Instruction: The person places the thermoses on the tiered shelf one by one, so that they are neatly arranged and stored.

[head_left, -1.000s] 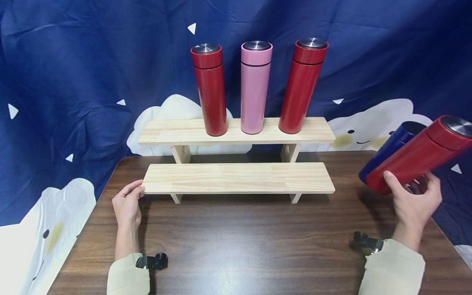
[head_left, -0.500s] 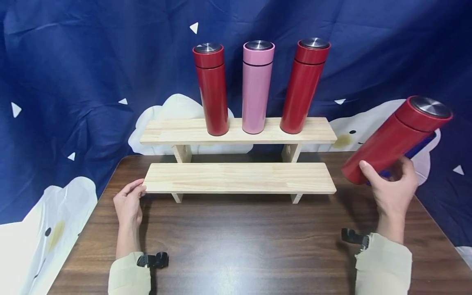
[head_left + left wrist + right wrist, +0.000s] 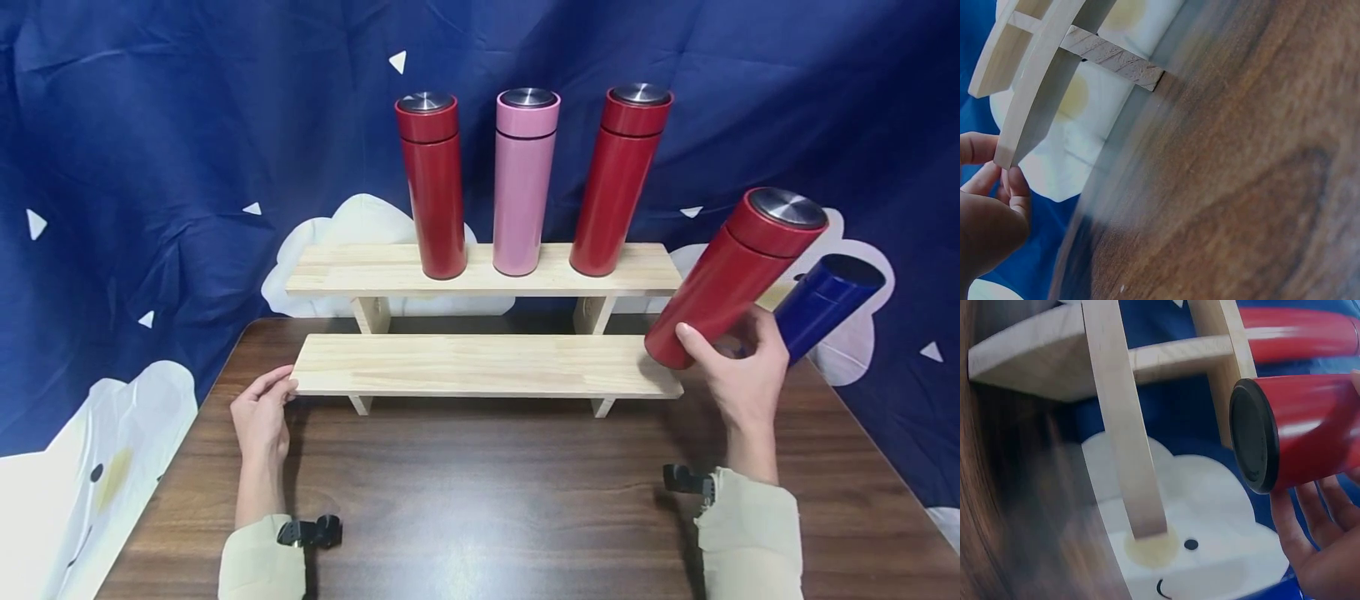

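My right hand [image 3: 748, 379] grips a red thermos bottle [image 3: 723, 287] near its lower part, thumb on the near side. The bottle leans to the right, its base around the right end of the lower shelf board [image 3: 480, 365]. In the right wrist view its black base [image 3: 1251, 439] is off the wood. My left hand [image 3: 261, 417] pinches the left end of that board, as the left wrist view of the board's end [image 3: 1015, 140] also shows. On the upper shelf board [image 3: 337, 271] stand a red bottle [image 3: 438, 208], a pink bottle [image 3: 525, 200] and another red bottle [image 3: 617, 200].
A blue thermos bottle [image 3: 821, 308] leans behind my right hand at the table's right side; its lower part is hidden. The brown wooden table [image 3: 465, 483] runs in front of the two-tier stand. A dark blue curtain [image 3: 225, 100] with white clouds hangs behind.
My right hand has carried the red bottle leftward from the table's right side to the lower shelf's right end; it leans less now. The blue bottle is uncovered again. My left hand has stayed put.
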Demonstrator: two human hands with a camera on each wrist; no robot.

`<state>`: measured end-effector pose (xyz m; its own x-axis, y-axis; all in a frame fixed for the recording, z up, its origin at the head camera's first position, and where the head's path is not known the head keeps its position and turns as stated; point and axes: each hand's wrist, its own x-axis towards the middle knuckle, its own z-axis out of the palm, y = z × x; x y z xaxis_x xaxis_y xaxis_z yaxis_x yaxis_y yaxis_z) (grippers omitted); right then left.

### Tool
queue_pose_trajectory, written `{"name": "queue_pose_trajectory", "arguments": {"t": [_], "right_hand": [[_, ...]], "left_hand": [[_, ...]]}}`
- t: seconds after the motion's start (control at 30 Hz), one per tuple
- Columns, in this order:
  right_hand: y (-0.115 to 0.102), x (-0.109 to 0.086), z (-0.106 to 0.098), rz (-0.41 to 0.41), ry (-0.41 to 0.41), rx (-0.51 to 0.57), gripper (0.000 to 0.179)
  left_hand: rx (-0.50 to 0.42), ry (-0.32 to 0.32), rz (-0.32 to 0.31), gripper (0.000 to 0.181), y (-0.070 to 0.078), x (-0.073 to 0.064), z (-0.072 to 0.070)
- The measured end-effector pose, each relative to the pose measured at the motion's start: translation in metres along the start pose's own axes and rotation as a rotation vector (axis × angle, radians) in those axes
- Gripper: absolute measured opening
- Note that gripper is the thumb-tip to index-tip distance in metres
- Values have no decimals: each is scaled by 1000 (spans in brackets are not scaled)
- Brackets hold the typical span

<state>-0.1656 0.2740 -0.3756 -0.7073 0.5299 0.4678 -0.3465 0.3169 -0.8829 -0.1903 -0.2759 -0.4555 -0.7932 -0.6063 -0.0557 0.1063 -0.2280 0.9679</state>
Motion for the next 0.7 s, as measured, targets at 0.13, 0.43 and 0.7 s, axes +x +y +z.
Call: {"name": "queue_pose_trajectory", "arguments": {"t": [0.13,0.43,0.7], "right_hand": [[-3,-4,12,7,-44,17,59],[-12,-13,40,-10,-170,21,61],[-16,-20,60,-36,-253,51,62]], "left_hand": [[-4,1,-7,20,0,0,-1],[-23,-2,0,23,-2,1,-1],[-9,-1,-7,21,-1,1,-1]]}}
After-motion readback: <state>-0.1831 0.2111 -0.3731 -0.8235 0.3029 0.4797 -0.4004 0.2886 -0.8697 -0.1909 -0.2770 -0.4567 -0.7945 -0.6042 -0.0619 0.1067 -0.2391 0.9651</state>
